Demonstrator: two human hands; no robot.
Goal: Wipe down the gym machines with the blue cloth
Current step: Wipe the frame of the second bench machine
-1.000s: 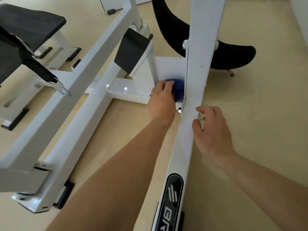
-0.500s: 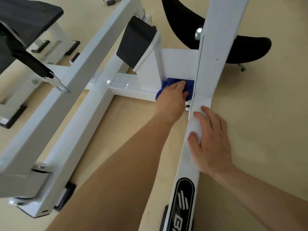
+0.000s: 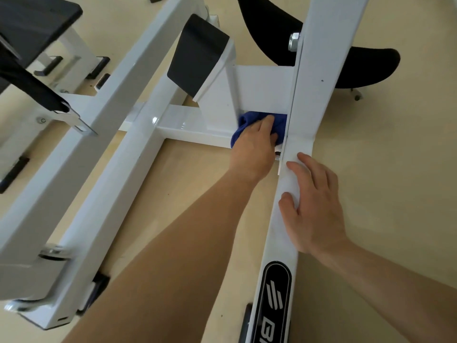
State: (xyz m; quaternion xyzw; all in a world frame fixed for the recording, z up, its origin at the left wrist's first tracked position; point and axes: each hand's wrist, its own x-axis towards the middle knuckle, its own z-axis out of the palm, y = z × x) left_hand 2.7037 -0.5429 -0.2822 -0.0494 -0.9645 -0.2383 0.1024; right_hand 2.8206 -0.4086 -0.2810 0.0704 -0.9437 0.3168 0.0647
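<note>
The white machine frame point(image 3: 138, 149) spreads left of both grips. The right grip point(image 3: 314, 206) rests flat, fingers point(image 3: 309, 167) straight, on the sloping beam point(image 3: 284, 233). The left grip point(image 3: 254, 147) curls around the blue cloth point(image 3: 280, 122), pressed into the frame's corner. Wiping seems underway; the next move calls for sweeping left along the crossbar point(image 3: 193, 129).

On my feed the blue cloth point(image 3: 280, 121) looked like soft, fuzzy microfibre, matt and bunched into folds. The machine's white crossbar point(image 3: 188, 127) was painted metal, smooth and glossy enough to throw small bright glints. The sloping beam point(image 3: 319, 95) beside it wore the same white coat but read flatter. A bare metal nut point(image 3: 294, 42) on that beam shone silvery. The angled black pad point(image 3: 195, 60) appeared matt and finely textured. The curved black seat point(image 3: 371, 65) behind looked dull and cloth-like. I took the badge point(image 3: 277, 271) for glossy black with silver lettering, and the beige floor point(image 3: 383, 181) for smooth and matt.
</note>
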